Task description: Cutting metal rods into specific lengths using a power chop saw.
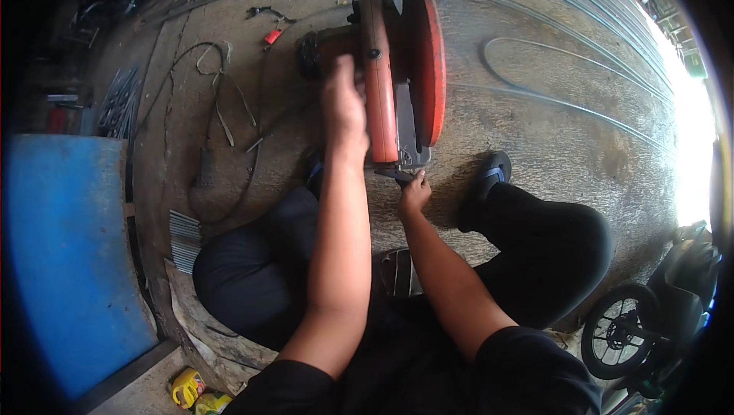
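In front of me on the floor stands a red cut-off saw (383, 94). Its large red disc (425, 63) is seen nearly edge-on along the right side. My left hand (345, 105) is at the left side of the saw's long red housing, blurred by motion. Its fingers point away from me and appear stretched out; contact with the housing cannot be told. Closer to me, my right hand (415, 193) has its fingers closed on a small dark flat piece (394, 175) at the housing's near end. Whether that piece is a loose tool or part of the saw is unclear.
Long thin metal rods (535, 17) run across the far floor and curve right. A cable (256, 170) and cord lie left, near a bundle of short rods (184, 235). A blue panel (73, 262) fills the left side; a motorcycle wheel (621, 331) stands lower right.
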{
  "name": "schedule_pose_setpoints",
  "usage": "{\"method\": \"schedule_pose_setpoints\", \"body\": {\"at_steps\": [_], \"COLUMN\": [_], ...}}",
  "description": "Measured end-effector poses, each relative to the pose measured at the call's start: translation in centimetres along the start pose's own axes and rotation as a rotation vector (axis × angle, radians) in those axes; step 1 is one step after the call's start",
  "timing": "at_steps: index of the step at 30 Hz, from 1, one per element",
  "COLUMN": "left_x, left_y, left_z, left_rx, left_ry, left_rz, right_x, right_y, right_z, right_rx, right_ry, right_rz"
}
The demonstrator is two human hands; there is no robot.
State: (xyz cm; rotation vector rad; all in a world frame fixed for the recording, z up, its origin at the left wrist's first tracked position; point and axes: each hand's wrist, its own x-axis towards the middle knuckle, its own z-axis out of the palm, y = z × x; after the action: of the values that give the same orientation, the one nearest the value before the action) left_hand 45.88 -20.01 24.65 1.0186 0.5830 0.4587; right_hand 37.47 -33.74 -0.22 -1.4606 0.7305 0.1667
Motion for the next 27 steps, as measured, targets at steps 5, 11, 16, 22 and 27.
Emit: {"method": "schedule_pose_setpoints", "body": {"at_steps": [5,11,16,22,27], "left_x": [-1.4,-2.9,-4.3,-3.3,-0.2], "left_y": [3.7,4.1,4.0,3.5,5.8], "left_z": [4.1,4.7,4.3,4.4,5.6], "left_rx": [0.445,0.957,1.052,0.998,0.948], "left_ry": [-0.173,0.164,0.042,0.061,0.030], "left_rz": [-0.033,0.220,0.128,0.181,0.139], "right_x": [1.7,-0.8,2.0,0.9,-2.0], "right_y": [-0.3,0.4,-3.0,-17.6,-29.2], "right_z": [-0.8,0.1,-0.9,0.5,4.5], "right_rx": [-0.066,0.563,0.136,0.254,-0.199], "right_ry": [-0.155,-0.223,-0.063,0.027,-0.404], "right_rz": [-0.038,0.374,0.226,-0.520,-0.929]}}
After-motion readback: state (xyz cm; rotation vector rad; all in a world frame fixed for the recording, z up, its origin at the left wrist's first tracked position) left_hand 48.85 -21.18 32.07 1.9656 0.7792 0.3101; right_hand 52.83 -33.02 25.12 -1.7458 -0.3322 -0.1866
